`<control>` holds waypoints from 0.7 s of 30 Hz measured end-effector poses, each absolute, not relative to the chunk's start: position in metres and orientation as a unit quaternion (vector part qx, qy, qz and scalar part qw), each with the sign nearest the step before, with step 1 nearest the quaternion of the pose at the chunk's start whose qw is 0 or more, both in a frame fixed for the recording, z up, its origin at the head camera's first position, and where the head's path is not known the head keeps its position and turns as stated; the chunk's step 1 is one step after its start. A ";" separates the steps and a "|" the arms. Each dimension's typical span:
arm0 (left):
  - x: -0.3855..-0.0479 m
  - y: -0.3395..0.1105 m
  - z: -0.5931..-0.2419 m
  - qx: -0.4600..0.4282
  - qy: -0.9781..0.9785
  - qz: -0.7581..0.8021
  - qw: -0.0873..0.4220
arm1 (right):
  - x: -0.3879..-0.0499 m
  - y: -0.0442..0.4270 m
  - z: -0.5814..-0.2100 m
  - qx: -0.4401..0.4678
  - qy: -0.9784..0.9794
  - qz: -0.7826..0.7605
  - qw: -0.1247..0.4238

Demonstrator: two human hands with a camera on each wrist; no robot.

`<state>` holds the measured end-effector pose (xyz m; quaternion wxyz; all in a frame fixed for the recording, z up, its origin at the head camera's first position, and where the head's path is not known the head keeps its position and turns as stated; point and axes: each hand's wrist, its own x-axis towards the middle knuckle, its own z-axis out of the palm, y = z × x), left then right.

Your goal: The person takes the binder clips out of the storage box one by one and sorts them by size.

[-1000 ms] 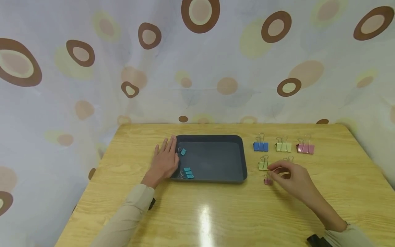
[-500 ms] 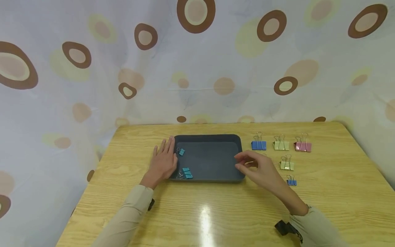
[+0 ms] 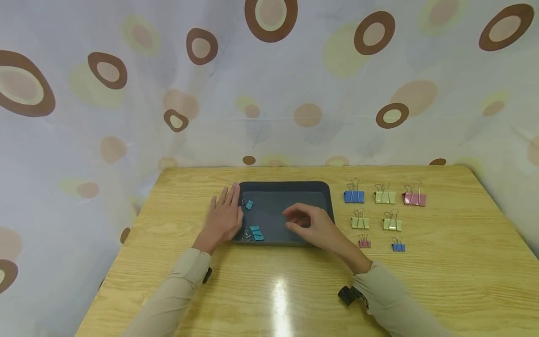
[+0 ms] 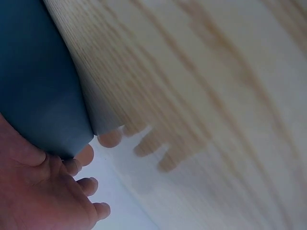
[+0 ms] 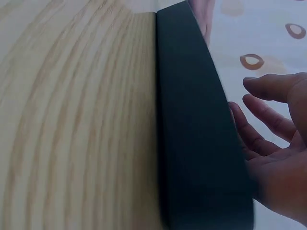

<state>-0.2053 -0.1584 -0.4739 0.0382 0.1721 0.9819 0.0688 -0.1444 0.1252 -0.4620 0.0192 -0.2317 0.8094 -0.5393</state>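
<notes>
My left hand (image 3: pixel 222 217) rests along the left side of the dark grey tray (image 3: pixel 290 243), its fingers straight against the rim. In the left wrist view, part of that hand (image 4: pixel 43 191) touches the tray's wall (image 4: pixel 43 86). My right hand (image 3: pixel 313 226) hovers over the tray's right half, fingers bent, with a gap between thumb and fingertips and nothing seen between them. The right wrist view also shows thumb and fingers of the right hand (image 5: pixel 273 124) apart. Inside the tray, at its left, lie a small teal binder clip (image 3: pixel 249 205) and a larger teal binder clip (image 3: pixel 257 233).
Right of the tray, binder clips stand in rows on the wooden table (image 3: pixel 236 290). At the back are a blue clip (image 3: pixel 354 197), a light green clip (image 3: pixel 385 197) and a pink clip (image 3: pixel 414 199). Nearer are two light green clips, a small pink clip (image 3: pixel 365 244) and a small blue clip (image 3: pixel 398 247).
My right hand has moved left from beside the small pink clip, across the tray's right rim, to above the tray. The left hand stays at the tray's left side.
</notes>
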 end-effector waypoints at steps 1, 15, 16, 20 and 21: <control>-0.205 -0.158 -0.474 0.171 0.982 0.067 0.039 | -0.147 0.122 -0.464 -0.231 0.809 -0.541 0.022; -0.208 -0.156 -0.474 0.176 0.982 0.057 0.034 | -0.175 0.085 -0.484 -0.257 0.822 -0.503 0.074; -0.208 -0.156 -0.474 0.177 0.982 0.058 0.033 | -0.176 0.082 -0.486 -0.263 0.825 -0.494 0.076; -0.208 -0.157 -0.474 0.173 0.982 0.061 0.036 | -0.180 0.071 -0.489 -0.294 0.830 -0.466 0.083; -0.207 -0.157 -0.474 0.171 0.983 0.060 0.038 | -0.181 0.069 -0.489 -0.301 0.831 -0.460 0.084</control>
